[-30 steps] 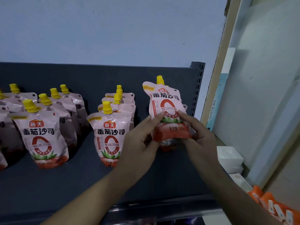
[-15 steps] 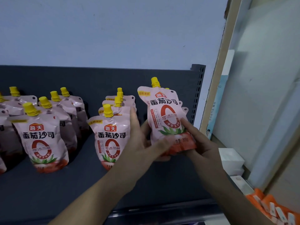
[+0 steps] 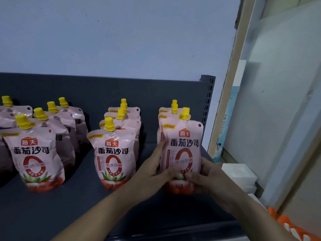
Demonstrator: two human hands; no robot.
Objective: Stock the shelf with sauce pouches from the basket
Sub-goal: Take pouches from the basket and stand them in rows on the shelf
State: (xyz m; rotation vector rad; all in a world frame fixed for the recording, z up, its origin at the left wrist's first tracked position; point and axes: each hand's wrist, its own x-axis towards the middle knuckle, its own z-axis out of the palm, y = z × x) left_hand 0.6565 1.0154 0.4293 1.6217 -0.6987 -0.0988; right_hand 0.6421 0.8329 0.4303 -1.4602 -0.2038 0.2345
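A pink sauce pouch [image 3: 183, 150] with a yellow cap stands upright at the front of the rightmost row on the dark grey shelf [image 3: 69, 209]. My left hand [image 3: 152, 169] grips its left side and my right hand [image 3: 208, 178] grips its lower right. Two more pouches [image 3: 164, 115] stand right behind it. A middle row of pouches [image 3: 113, 153] and a left group of pouches [image 3: 36, 159] stand in lines on the same shelf.
The shelf's perforated upright [image 3: 208, 94] closes the right end. Beyond it are a wooden frame [image 3: 224, 108], white boxes [image 3: 239, 174] and the orange basket's rim [image 3: 291, 226] at the bottom right. A pale wall rises behind the shelf.
The held pouch came down and forward from a tilted, raised pose; it now stands upright on the shelf in front of its row. Both hands lowered with it.
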